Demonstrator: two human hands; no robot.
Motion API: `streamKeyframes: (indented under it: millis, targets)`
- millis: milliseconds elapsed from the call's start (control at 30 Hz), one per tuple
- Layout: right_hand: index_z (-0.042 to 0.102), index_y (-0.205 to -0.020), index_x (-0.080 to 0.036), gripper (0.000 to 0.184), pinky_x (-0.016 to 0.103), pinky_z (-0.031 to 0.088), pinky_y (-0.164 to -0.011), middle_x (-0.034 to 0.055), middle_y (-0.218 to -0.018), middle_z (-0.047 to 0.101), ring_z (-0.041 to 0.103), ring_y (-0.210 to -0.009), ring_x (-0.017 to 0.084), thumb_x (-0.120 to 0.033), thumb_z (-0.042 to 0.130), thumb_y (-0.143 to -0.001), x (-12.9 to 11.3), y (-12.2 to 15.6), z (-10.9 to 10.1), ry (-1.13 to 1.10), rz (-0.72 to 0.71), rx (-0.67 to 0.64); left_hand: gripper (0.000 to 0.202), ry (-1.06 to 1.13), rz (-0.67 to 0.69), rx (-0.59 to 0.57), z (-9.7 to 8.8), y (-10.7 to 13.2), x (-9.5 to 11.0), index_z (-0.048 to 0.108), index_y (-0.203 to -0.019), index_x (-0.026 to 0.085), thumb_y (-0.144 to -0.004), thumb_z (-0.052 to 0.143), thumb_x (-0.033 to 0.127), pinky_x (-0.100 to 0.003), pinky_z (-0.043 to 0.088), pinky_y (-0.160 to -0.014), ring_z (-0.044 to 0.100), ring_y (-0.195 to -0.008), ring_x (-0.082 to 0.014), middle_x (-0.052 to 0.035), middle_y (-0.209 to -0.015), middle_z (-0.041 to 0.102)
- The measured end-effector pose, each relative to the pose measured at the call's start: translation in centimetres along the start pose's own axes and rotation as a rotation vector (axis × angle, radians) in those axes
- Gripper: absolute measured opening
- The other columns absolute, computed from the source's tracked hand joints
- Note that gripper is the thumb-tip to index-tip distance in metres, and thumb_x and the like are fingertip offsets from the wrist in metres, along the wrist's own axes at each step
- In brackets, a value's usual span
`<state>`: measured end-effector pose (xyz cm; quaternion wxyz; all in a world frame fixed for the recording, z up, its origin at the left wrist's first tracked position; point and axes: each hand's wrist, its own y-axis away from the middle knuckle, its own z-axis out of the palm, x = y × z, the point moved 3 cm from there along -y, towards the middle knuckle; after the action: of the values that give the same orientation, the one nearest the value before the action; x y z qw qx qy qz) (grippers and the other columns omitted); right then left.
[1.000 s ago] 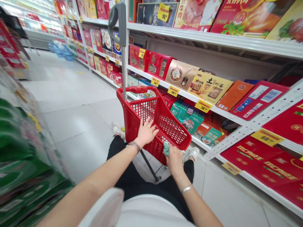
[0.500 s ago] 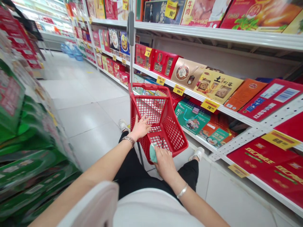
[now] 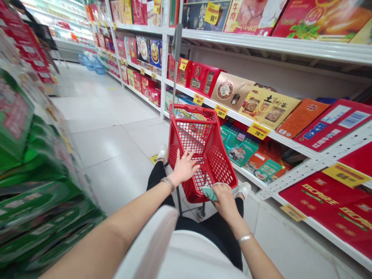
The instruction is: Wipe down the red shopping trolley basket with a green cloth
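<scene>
A red plastic shopping basket trolley (image 3: pixel 213 155) with mesh walls stands between my legs, its grey-tipped metal handle (image 3: pixel 176 50) upright at the far left corner. My left hand (image 3: pixel 185 167), a watch on its wrist, lies at the basket's left rim with the fingers spread. At the near rim, toward the right corner, my right hand (image 3: pixel 224 198) is closed on a green cloth (image 3: pixel 209 192). Part of the cloth hangs out to the left of the fingers and touches the rim. The rest is hidden under my palm.
White shelves (image 3: pixel 261 44) with boxed goods run along the right. Green packages (image 3: pixel 37 213) are stacked close on my left. Farther up the aisle, a person in dark clothes (image 3: pixel 31 23) stands near blue water bottles (image 3: pixel 93 64).
My right hand has moved right along the near rim with the cloth. The basket has shifted and turned slightly right, its handle leaning more, and my left hand has gone right with it.
</scene>
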<state>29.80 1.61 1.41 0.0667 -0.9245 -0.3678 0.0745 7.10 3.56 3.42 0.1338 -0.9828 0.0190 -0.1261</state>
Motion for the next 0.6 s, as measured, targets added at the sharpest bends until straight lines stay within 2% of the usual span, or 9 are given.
streamKeyframes:
  millis: [67,167,300,400,500,600]
  targets:
    - [0.067,-0.106,-0.021,0.025,0.036,0.038,-0.089,0.0075,-0.105,0.069,0.058,-0.102,0.025,-0.009,0.064,-0.084,-1.2,-0.4,0.1,0.034,0.009,-0.025,0.046,0.0,-0.009,0.013,0.5,0.9,0.9,0.068,-0.13,0.041,-0.098,0.039,0.054,-0.069,0.012,-0.126,0.019,-0.156,-0.0353,-0.0038,-0.163,0.039]
    - [0.067,-0.109,-0.021,0.021,0.037,0.04,-0.085,0.0081,-0.105,0.069,0.06,-0.099,0.026,-0.018,0.066,-0.088,-4.4,-1.8,0.2,0.069,-0.012,-0.081,0.045,-0.028,-0.07,0.002,0.7,1.6,0.6,0.067,-0.132,0.041,-0.098,0.039,0.053,-0.069,0.013,-0.126,0.018,-0.156,-0.0355,-0.0023,-0.164,0.039]
    - [0.066,-0.106,-0.018,0.017,0.038,0.043,-0.086,0.0115,-0.106,0.07,0.063,-0.099,0.026,-0.028,0.067,-0.092,-9.7,-4.6,0.8,0.076,-0.062,-0.119,0.042,-0.038,-0.145,0.013,0.3,1.9,-1.4,0.07,-0.127,0.037,-0.098,0.042,0.046,-0.079,0.013,-0.12,0.02,-0.155,-0.0421,-0.005,-0.163,0.04]
    - [0.065,-0.107,-0.017,0.02,0.038,0.046,-0.086,0.0126,-0.105,0.07,0.065,-0.1,0.026,-0.033,0.064,-0.096,-12.3,-6.3,1.0,0.057,-0.102,-0.13,0.04,-0.029,-0.179,0.045,0.0,2.1,-3.2,0.072,-0.123,0.036,-0.099,0.041,0.041,-0.083,0.016,-0.115,0.025,-0.153,-0.0442,-0.0053,-0.162,0.042]
    - [0.063,-0.115,-0.017,0.024,0.037,0.047,-0.085,0.0114,-0.108,0.07,0.066,-0.1,0.025,-0.033,0.062,-0.097,-12.7,-6.8,0.8,0.051,-0.139,-0.13,0.04,-0.025,-0.166,0.054,-0.4,2.0,-4.8,0.07,-0.126,0.033,-0.1,0.039,0.038,-0.082,0.012,-0.117,0.026,-0.153,-0.0423,-0.0057,-0.163,0.041]
    - [0.062,-0.122,-0.018,0.027,0.037,0.047,-0.086,0.0112,-0.109,0.07,0.066,-0.1,0.026,-0.026,0.063,-0.095,-10.7,-5.8,0.7,0.078,-0.119,-0.138,0.041,-0.022,-0.152,0.021,-0.9,1.4,-6.1,0.068,-0.13,0.029,-0.101,0.04,0.036,-0.081,0.007,-0.118,0.024,-0.154,-0.0415,-0.0085,-0.164,0.039]
